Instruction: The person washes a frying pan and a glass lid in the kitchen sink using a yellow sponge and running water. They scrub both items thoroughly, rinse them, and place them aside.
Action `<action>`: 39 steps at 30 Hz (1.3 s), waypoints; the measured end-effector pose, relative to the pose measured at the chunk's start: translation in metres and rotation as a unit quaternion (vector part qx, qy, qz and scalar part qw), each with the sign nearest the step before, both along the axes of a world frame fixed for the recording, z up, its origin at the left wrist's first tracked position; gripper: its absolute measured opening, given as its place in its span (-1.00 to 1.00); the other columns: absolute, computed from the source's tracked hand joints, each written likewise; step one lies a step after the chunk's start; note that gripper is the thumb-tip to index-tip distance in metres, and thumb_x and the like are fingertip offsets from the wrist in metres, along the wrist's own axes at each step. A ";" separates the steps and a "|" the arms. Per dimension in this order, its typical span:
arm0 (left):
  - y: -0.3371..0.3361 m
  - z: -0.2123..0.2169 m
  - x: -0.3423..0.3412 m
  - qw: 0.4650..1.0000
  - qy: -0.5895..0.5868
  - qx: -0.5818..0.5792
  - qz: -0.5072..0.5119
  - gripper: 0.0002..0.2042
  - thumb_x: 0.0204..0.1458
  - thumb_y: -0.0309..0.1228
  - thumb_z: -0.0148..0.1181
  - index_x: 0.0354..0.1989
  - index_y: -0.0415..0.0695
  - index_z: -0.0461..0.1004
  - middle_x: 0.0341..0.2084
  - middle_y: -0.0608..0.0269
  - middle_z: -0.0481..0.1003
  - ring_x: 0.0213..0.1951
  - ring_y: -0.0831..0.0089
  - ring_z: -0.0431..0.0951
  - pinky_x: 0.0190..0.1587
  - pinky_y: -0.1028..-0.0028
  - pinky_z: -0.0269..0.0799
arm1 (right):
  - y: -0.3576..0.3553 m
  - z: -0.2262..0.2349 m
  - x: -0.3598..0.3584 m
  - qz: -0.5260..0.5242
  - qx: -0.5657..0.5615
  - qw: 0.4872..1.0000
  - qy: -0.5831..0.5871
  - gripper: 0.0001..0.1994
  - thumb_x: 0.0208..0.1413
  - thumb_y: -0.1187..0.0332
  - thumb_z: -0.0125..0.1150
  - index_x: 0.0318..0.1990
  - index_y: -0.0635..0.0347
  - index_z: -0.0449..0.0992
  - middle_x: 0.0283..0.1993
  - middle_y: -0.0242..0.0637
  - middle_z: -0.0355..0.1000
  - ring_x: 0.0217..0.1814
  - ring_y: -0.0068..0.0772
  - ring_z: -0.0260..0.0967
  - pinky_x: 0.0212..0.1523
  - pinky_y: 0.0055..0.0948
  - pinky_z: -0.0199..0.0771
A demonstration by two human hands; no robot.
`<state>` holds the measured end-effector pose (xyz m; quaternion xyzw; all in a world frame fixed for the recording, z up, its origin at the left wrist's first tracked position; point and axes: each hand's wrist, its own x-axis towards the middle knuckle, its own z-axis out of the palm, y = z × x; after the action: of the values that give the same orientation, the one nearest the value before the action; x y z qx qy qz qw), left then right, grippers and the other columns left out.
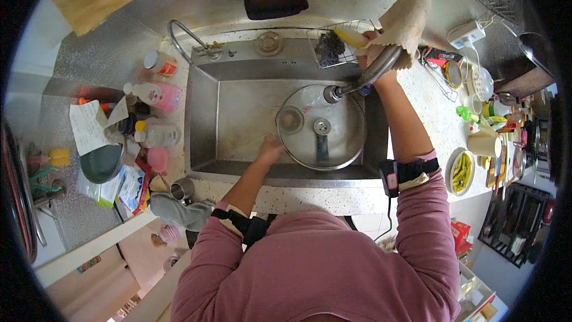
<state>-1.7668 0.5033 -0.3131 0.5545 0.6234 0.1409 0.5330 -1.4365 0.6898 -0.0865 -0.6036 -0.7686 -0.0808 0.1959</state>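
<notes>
While the left hand (271, 148) steadies the rim of the glass pot lid (322, 127) lying in the steel sink (202, 119) at frame centre, fingers closed on its edge, the right hand (374, 53) is wrapped round the pull-out faucet head (363, 80) aimed at the lid; rinsing likely goes best with the lid tilted so water sheets off. Left of centre stand a pink-and-white spray bottle (156, 94), a white jar with an orange label (159, 62), a clear yellow-capped bottle (156, 135), and a white paper note (88, 126). Lower left lies a blue-and-white packet (131, 188); right of centre, a red packet (440, 56).
</notes>
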 end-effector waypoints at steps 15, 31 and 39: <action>-0.041 0.159 -0.063 0.955 -0.012 0.175 0.240 -0.47 -0.03 -0.50 0.18 0.19 -0.15 0.26 0.03 0.02 0.42 0.02 0.24 0.45 0.05 0.36 0.36 | -0.222 -0.065 -0.033 -0.196 -0.355 0.470 0.783 -0.64 0.00 0.50 -0.07 0.02 0.30 0.30 -0.07 -0.19 0.36 0.00 -0.23 0.36 0.06 -0.18 0.39; 0.177 0.261 -0.345 0.863 0.147 0.387 0.291 -0.67 0.13 -0.25 -0.02 -0.07 -0.20 0.51 -0.20 -0.07 0.55 -0.14 0.10 0.55 -0.06 0.31 0.39 | -0.046 -0.002 -0.423 0.018 -0.539 0.278 0.795 -0.66 0.06 0.48 -0.11 0.04 0.21 0.24 -0.03 -0.18 0.34 -0.03 -0.20 0.42 -0.04 -0.12 0.55; 0.222 0.227 -0.352 0.916 0.127 0.319 0.209 -0.61 0.14 -0.15 -0.05 -0.17 -0.24 0.53 -0.30 -0.10 0.55 -0.21 0.05 0.54 -0.12 0.26 0.38 | -0.017 0.006 -0.490 0.007 -0.481 0.305 0.822 -0.62 0.07 0.42 -0.11 0.06 0.38 0.21 0.07 -0.05 0.29 0.06 -0.01 0.36 0.06 -0.03 0.46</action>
<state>-2.1191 0.7256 -0.0863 0.5658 0.7090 0.3689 0.2025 -1.9262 0.6725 -0.0808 -0.3391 -0.1168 0.8427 0.4016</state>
